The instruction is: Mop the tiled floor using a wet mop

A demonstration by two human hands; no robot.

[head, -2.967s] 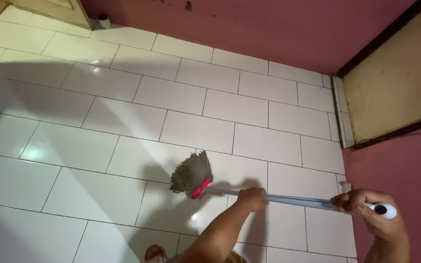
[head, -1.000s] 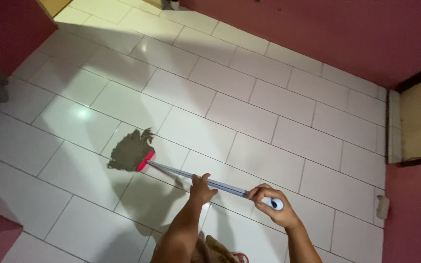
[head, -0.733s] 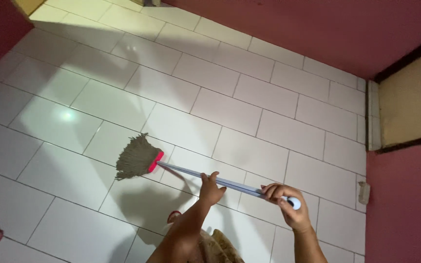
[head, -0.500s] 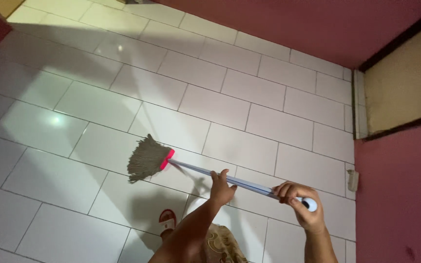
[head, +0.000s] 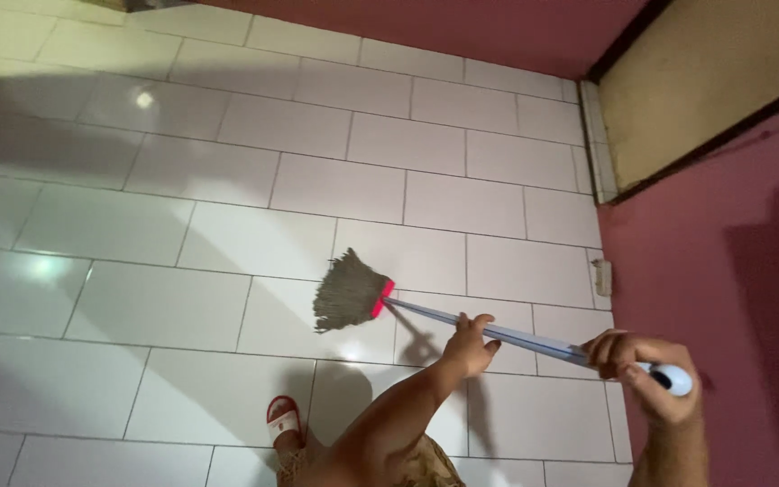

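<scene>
I hold a mop with a pale blue handle (head: 525, 338) and a grey string head (head: 346, 293) fixed by a pink clamp (head: 381, 298). The head lies on the white tiled floor (head: 182, 307). My left hand (head: 469, 346) grips the handle about midway, fingers partly lifted. My right hand (head: 646, 379) is closed around the handle's top, just below its white end cap (head: 676, 380).
A dark red wall (head: 723, 271) rises on the right, with a cream door panel (head: 705, 72) in a dark frame beyond it. My foot in a red and white sandal (head: 283, 420) stands at the bottom. A small pale object (head: 600, 276) sits at the wall's base.
The mop head has swept from the left back toward the right wall. My hands and the view have swung right with it.
</scene>
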